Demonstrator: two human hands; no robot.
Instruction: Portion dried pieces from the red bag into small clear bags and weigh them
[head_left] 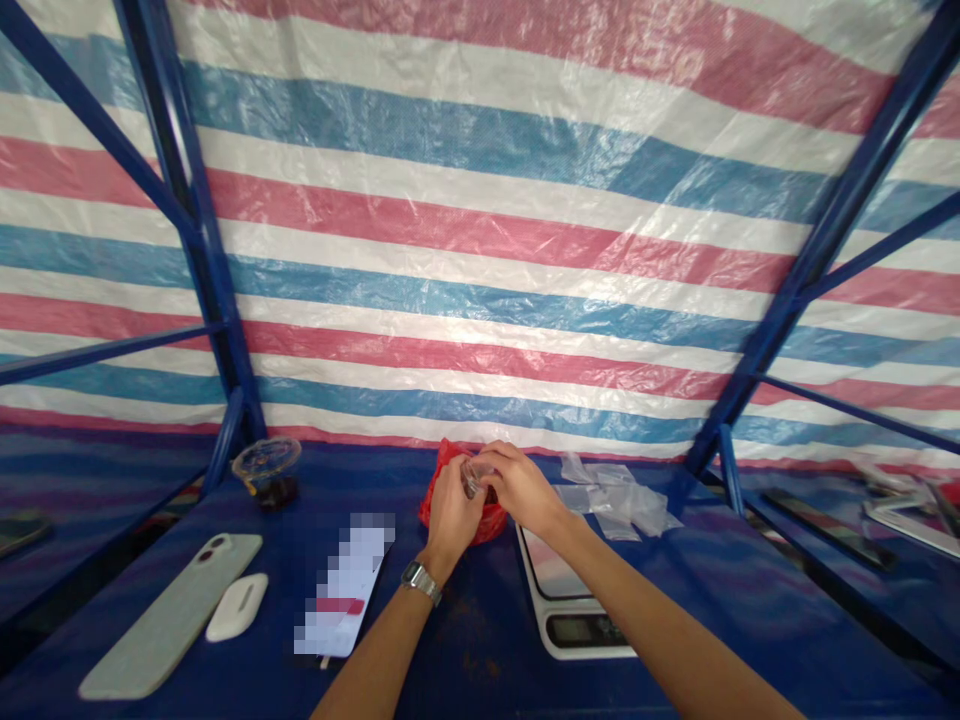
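Note:
My left hand (453,512), with a metal-banded watch (421,580) on its wrist, is closed on a small clear plastic bag (472,474). The fingers of my right hand (519,484) pinch the upper part of the same bag. What lies inside the bag is too small to make out. Just under both hands sits an open red plastic bag (491,527), its contents mostly hidden by my fingers. Below my right forearm is a white kitchen scale (541,600), partly covered by the arm. Several flat clear bags (626,503) lie behind the scale.
On the blue table (480,670) to the left are a lidded plastic cup (270,478) with dark contents, a pale phone (172,620), a white earbud case (238,607) and a lit phone (349,590). Blue metal posts (202,250) stand before a striped tarp (480,240).

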